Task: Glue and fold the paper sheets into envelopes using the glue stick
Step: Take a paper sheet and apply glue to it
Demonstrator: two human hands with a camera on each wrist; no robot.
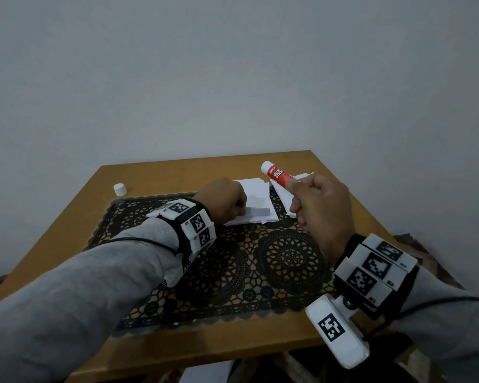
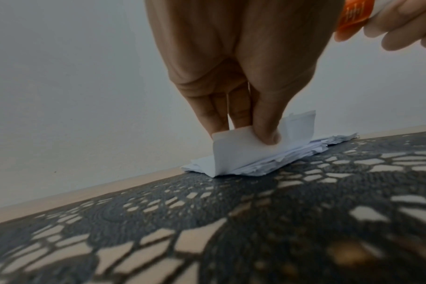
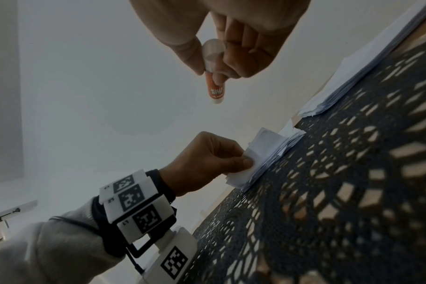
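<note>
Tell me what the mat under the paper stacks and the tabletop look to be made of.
Mat: dark, flexible openwork, probably vinyl or woven lace; the table shows through its cut-out patterns. Which one the pictures leave open. Tabletop: smooth, light brown, matte, probably wood or wood-look laminate; no grain is clear enough to tell.

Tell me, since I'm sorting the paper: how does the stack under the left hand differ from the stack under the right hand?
The left white paper stack has its near edge folded up and pinched by the left hand; the right white paper stack lies flat and untouched. The right hand only holds the red glue stick above it. The left stack shows almost whole in the head view; the right is largely hidden. Both sit partly on the black lace mat.
</note>
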